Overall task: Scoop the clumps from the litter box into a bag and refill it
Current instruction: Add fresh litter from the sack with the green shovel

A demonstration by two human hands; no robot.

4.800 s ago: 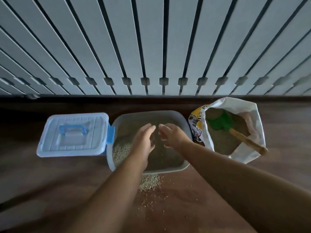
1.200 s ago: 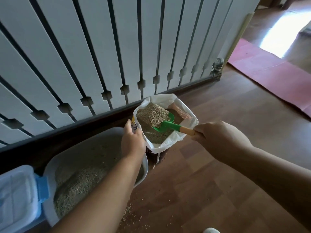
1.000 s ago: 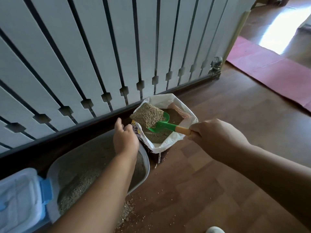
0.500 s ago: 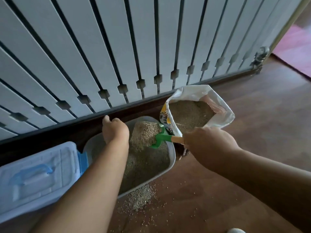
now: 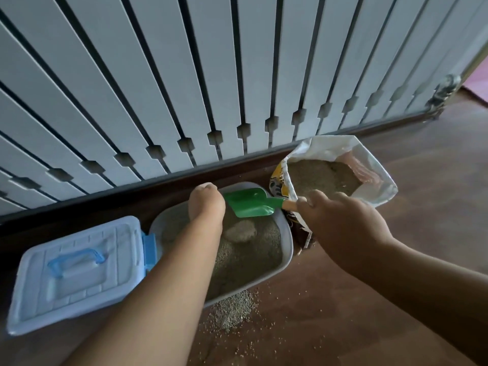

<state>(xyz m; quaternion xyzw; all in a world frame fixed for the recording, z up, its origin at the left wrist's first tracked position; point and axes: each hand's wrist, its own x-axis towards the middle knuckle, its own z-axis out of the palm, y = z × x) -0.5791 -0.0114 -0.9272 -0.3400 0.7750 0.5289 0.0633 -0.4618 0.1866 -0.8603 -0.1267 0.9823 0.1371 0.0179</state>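
Spilled litter [image 5: 232,311] lay on wooden floor [image 5: 343,307] nearest us. Our left hand [image 5: 206,204] hung over litter box [image 5: 286,249]; grip unclear. Our right hand [image 5: 340,225] gripped emptied green scoop [image 5: 249,203] above fresh mound: refill step. Next, we judged: dip again into litter bag [image 5: 369,165]. Blue-lidded tub [image 5: 76,270] left, slatted panel [image 5: 211,75] beyond.

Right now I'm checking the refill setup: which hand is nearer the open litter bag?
Right. The right hand grips the green scoop's handle right at the litter bag's mouth; the left hand is farther off, above the litter box.
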